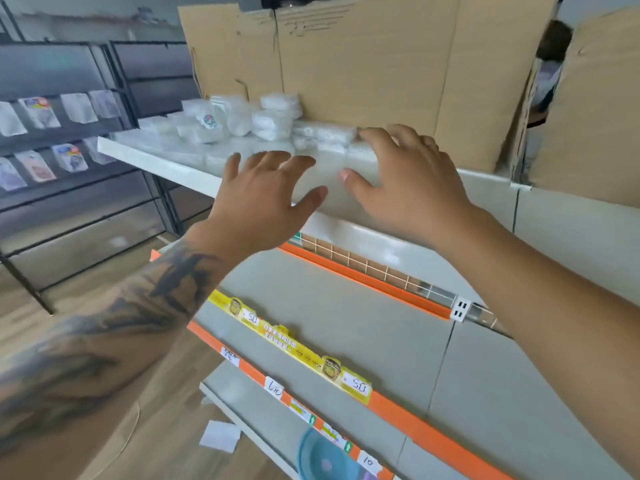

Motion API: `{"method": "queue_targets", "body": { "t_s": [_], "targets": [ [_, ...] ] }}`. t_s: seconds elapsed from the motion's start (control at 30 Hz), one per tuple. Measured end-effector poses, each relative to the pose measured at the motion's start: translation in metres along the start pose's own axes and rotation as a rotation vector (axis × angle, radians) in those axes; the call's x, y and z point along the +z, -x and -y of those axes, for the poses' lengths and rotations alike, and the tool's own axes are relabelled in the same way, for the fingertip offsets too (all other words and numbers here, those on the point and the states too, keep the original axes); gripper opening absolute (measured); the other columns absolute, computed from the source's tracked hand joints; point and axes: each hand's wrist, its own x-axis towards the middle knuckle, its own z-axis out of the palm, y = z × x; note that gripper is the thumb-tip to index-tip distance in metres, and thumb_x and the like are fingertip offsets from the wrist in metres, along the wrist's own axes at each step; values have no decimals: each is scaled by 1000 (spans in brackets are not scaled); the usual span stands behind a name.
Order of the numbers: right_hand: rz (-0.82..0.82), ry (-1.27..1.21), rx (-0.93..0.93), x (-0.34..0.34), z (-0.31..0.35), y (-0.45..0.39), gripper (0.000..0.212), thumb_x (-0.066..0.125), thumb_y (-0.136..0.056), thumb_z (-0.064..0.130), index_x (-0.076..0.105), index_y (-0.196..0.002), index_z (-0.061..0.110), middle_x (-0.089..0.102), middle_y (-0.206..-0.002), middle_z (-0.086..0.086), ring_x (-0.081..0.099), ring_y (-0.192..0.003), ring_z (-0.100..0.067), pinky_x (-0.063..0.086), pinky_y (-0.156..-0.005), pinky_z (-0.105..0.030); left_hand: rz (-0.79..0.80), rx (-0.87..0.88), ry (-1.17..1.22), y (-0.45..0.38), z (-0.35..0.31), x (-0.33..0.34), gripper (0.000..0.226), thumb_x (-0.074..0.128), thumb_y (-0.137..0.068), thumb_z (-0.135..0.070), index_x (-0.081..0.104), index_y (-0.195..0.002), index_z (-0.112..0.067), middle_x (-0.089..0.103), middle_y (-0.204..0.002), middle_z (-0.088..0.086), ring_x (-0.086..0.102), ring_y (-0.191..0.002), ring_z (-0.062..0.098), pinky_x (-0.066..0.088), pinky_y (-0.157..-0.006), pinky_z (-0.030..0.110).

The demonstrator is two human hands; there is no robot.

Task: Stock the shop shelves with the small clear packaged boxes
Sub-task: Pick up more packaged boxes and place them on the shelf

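Note:
Several small clear packaged boxes [242,123] lie piled and stacked on the white top shelf [156,161], most toward its left and back. My left hand [263,195] hovers at the shelf's front edge with its fingers spread and straight, holding nothing. My right hand [405,174] reaches onto the shelf, fingers spread, its fingertips touching a low row of clear boxes [325,136]. Neither hand grips a box.
A tall cardboard sheet [363,64] stands behind the boxes as a back wall. Below are grey shelves with orange price strips [363,278] and yellow labels [294,348]. A blue bowl [322,459] sits on a lower shelf. A dark wire rack with packets [69,133] stands left.

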Motion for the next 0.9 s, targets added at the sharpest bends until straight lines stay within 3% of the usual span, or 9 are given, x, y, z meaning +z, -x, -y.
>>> {"method": "queue_targets", "body": {
  "t_s": [0.2, 0.5, 0.67, 0.8, 0.9],
  "targets": [
    [183, 54, 138, 20, -21, -63, 68, 44, -92, 72, 30, -152, 43, 42, -151, -7, 40, -139, -35, 37, -109, -47, 75, 60, 1, -83, 30, 23, 63, 32, -97, -71, 42, -149, -38, 46, -156, 1, 39, -145, 29, 16, -122, 57],
    [345, 147, 295, 67, -38, -149, 76, 49, -94, 66, 29, -157, 29, 37, -157, -10, 37, -142, -36, 39, -111, -46, 235, 258, -24, -218, 57, 66, 66, 37, -100, -64, 34, -156, -31, 41, -159, 6, 37, -147, 31, 16, -124, 54],
    [408, 152, 351, 91, -42, -180, 71, 50, -99, 58, 31, -158, 21, 36, -160, -9, 35, -146, -33, 36, -113, -41, 349, 371, -92, -272, 60, 87, 73, 33, -100, -67, 19, -163, -32, 20, -170, 2, 13, -157, 28, -1, -126, 54],
    [350, 104, 381, 105, -47, -189, 57, 58, -96, 51, 47, -144, 21, 52, -147, -5, 49, -133, -29, 44, -103, -37, 390, 489, -69, -296, 62, 99, 65, 29, -99, -70, 33, -157, -41, 27, -167, -10, 11, -158, 20, -8, -124, 56],
    [290, 62, 397, 107, -47, -190, 46, 64, -93, 49, 54, -129, 22, 58, -134, -3, 54, -119, -26, 47, -94, -36, 382, 527, 29, -302, 66, 106, 57, 38, -99, -66, 44, -150, -41, 43, -158, -10, 24, -153, 20, -9, -123, 55]
  ]
}}
